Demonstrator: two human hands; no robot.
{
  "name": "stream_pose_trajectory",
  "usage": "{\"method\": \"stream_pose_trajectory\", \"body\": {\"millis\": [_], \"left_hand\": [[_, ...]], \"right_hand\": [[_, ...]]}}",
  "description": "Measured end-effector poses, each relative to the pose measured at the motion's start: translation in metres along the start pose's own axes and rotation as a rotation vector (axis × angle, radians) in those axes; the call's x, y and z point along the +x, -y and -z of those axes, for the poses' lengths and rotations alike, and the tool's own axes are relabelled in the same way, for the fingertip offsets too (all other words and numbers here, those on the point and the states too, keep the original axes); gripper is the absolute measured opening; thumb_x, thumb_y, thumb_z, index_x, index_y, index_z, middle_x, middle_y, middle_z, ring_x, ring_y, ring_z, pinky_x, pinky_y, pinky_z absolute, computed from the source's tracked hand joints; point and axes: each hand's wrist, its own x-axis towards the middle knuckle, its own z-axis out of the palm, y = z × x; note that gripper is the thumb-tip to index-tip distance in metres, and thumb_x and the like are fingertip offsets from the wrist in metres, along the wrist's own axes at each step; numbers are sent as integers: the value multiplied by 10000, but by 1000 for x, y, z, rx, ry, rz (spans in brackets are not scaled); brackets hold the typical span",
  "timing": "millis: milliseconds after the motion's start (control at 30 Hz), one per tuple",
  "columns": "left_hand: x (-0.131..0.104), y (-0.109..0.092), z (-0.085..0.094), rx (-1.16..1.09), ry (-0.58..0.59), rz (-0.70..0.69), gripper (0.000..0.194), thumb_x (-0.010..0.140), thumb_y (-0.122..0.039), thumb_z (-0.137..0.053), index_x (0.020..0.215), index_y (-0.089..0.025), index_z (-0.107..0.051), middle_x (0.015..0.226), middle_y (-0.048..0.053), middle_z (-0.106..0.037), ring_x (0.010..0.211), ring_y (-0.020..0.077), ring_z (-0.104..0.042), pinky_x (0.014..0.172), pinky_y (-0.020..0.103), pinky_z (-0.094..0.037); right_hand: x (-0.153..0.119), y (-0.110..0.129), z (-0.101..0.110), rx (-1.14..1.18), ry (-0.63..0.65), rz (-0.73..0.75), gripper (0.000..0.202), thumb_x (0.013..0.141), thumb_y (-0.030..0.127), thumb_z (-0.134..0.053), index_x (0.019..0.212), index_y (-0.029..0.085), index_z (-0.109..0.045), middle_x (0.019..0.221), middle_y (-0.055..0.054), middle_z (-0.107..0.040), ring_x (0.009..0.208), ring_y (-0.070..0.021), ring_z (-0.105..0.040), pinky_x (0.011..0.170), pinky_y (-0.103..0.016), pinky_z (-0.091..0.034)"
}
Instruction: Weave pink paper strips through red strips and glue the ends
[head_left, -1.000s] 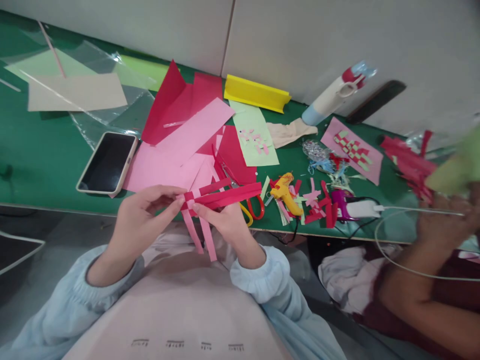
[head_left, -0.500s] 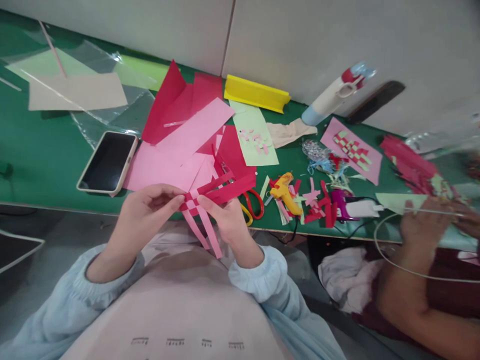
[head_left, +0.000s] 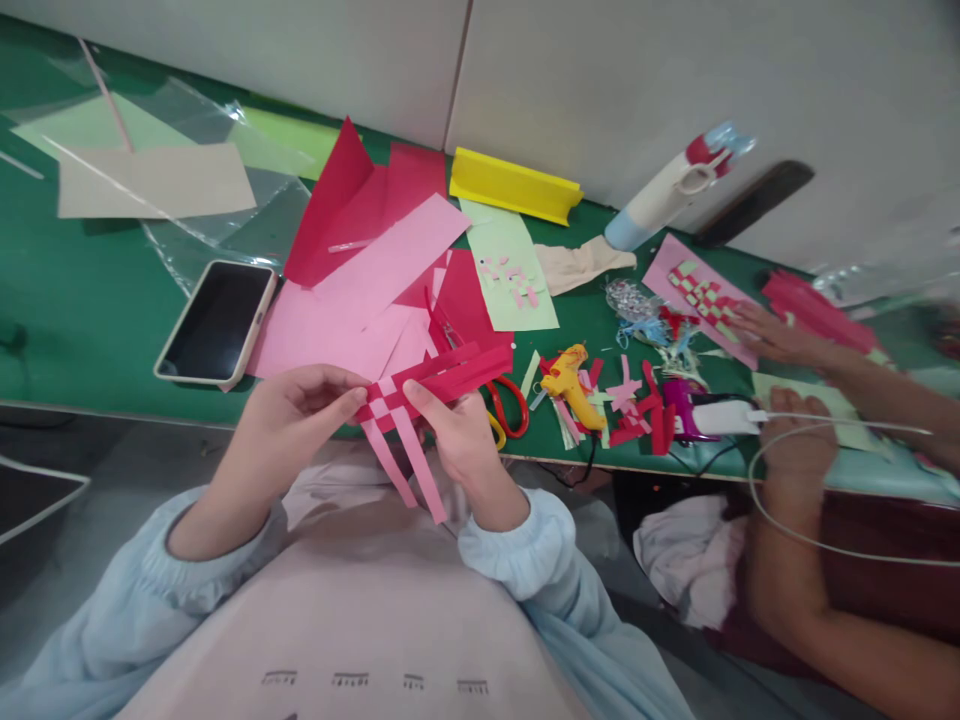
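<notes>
Between my two hands is a small weave of red and pink paper strips [head_left: 388, 398], held just in front of the table edge. My left hand [head_left: 300, 425] pinches its left end between thumb and fingers. With the thumb on top, my right hand [head_left: 457, 435] grips the weave's right side, where the red strips [head_left: 472, 372] run out to the right. Two pink strips [head_left: 420, 465] hang down from the weave. Scissors with red and yellow handles [head_left: 512, 408] lie partly hidden behind my right hand. Pink paper sheets [head_left: 315, 335] lie just beyond my hands.
A phone [head_left: 217, 325] lies at left. Right of the scissors are a yellow glue gun [head_left: 574, 385], paper scraps [head_left: 622, 395] and a purple device [head_left: 684, 408]. A co-worker's hand [head_left: 776, 335] touches a pink card [head_left: 675, 260]. A white-blue bottle [head_left: 660, 195] stands by the wall.
My right thumb has shifted slightly right and up on the weave, and the pink strips swing a little. The co-worker's one hand has reached over to the pink card.
</notes>
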Motion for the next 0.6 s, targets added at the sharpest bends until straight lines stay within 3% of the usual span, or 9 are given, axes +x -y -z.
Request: {"method": "stream_pose_trajectory", "body": {"millis": [400,600], "left_hand": [[2,2,-2,-36,35,30,250,741,-443,-789,846,-219,-752,813,26,-730,735,137,-648,665,201,-531],[1,-1,-11,-219,124,208,203,663,-337,-850,731,-191,-726,661,-8,-669,582,97,-587,532,169,-470]], "right_hand": [[2,0,2,16,60,-26,307,755,423,-773,671,179,-606,588,38,-598,470,-86,-524,437,-208,-442],[0,0,-2,23,62,-49,307,731,436,-783,689,181,-617,593,38,-599,489,-84,-535,451,-202,-451]]}}
